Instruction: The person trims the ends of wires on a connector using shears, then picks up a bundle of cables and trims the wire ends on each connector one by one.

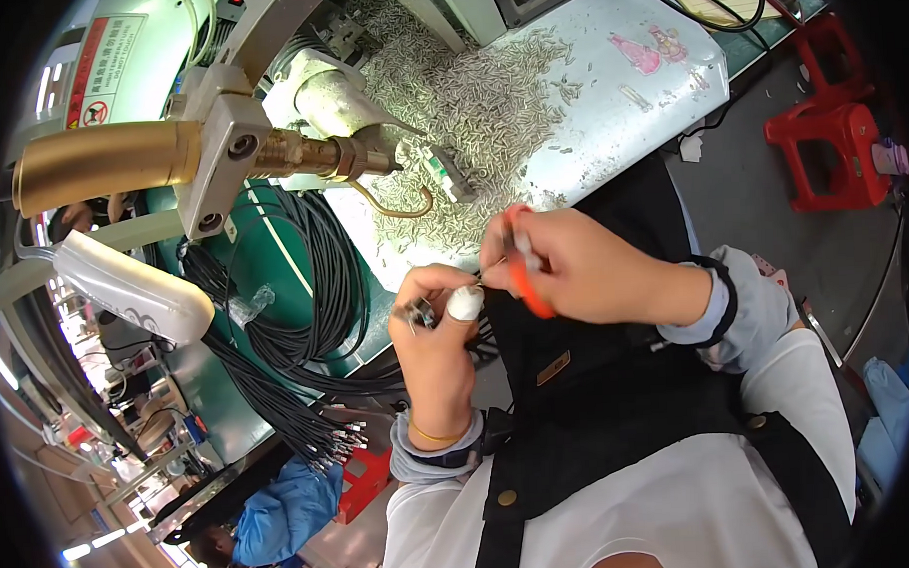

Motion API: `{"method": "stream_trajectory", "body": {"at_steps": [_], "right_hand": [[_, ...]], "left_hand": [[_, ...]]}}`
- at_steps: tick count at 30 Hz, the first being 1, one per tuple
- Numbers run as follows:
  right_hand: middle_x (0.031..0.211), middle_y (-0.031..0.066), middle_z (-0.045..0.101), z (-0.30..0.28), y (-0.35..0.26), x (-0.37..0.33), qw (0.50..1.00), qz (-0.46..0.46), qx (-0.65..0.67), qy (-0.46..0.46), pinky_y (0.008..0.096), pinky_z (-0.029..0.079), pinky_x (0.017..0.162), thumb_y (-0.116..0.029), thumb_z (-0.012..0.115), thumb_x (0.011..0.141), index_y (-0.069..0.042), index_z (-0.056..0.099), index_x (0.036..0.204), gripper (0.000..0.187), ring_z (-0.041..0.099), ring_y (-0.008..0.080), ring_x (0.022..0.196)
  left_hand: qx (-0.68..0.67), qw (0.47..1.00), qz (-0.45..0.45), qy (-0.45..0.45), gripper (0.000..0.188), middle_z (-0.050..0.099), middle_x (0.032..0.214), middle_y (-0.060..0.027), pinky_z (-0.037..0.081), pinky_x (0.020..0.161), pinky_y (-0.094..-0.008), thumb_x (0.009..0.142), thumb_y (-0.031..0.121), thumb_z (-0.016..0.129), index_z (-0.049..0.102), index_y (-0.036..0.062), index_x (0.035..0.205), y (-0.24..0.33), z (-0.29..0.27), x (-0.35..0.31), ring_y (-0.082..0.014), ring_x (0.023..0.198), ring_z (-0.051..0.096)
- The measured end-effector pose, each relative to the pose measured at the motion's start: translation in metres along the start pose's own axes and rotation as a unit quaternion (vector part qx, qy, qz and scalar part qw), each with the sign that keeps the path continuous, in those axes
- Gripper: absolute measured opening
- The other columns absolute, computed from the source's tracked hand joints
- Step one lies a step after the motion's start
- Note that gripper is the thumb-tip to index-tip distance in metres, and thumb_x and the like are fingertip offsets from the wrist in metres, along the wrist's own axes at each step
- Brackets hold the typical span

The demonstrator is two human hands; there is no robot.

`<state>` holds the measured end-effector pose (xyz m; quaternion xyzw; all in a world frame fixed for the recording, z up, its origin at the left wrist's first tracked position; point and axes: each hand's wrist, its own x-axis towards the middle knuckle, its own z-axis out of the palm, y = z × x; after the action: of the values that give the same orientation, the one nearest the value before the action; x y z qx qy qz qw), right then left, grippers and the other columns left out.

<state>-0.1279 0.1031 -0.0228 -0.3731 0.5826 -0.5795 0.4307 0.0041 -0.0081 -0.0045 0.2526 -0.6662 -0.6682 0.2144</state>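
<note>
My left hand (436, 335) is closed near the front edge of the white work surface, a white wrapping (465, 303) covering its thumb tip. A small metal piece (416, 314) shows among its fingers, its exact kind unclear. My right hand (599, 264) is closed around a hand tool with orange handles (524, 272); motion blur and my fingers hide the jaws. The fingertips of both hands almost meet, with a thin sliver between them too small to make out. Just beyond lies a heap of small silvery pins (459, 114).
A brass-coloured tube (100, 166) with a hooked tip reaches over the heap from a metal bracket (225, 152). Left of my hands, bundled black cables (319, 269) lie on a green surface. Red stools (830, 151) stand at right. A person in blue (287, 515) is at lower left.
</note>
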Motion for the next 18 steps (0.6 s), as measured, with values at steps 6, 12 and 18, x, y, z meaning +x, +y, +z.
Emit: {"method": "stream_trajectory", "body": {"at_steps": [6, 12, 18], "right_hand": [[0.062, -0.0050, 0.047, -0.013, -0.005, 0.002, 0.795, -0.363, -0.480, 0.074, 0.0221, 0.036, 0.042, -0.019, 0.058, 0.064, -0.016, 0.061, 0.100, 0.036, 0.048, 0.0078, 0.049], [0.063, -0.0073, 0.048, -0.023, 0.015, -0.005, 0.699, -0.469, -0.523, 0.135, 0.0213, 0.036, 0.044, -0.020, 0.057, 0.064, -0.018, 0.061, 0.100, 0.036, 0.049, 0.0062, 0.053], [0.060, -0.0035, 0.048, -0.001, 0.022, -0.003, 0.698, -0.501, -0.481, 0.174, 0.0270, 0.035, 0.043, -0.018, 0.051, 0.071, -0.008, 0.057, 0.083, 0.017, 0.049, 0.0114, 0.049]], "left_hand": [[-0.022, 0.971, -0.234, -0.037, 0.014, 0.052, 0.070, -0.0009, 0.032, 0.043, -0.0172, 0.074, 0.000, 0.061, 0.055, 0.0000, 0.086, 0.017, -0.012, 0.008, -0.0035, 0.049, 0.040], [-0.080, 0.968, -0.230, -0.057, 0.018, 0.051, 0.066, -0.0015, 0.030, 0.040, -0.0161, 0.071, 0.004, 0.063, 0.053, -0.0014, 0.085, 0.008, -0.007, 0.010, -0.0042, 0.047, 0.041], [0.044, 0.984, -0.148, -0.090, 0.024, 0.054, 0.081, -0.0083, 0.036, 0.057, -0.0201, 0.079, 0.019, 0.058, 0.054, 0.0027, 0.096, 0.017, -0.009, -0.015, -0.0101, 0.061, 0.046]]}}
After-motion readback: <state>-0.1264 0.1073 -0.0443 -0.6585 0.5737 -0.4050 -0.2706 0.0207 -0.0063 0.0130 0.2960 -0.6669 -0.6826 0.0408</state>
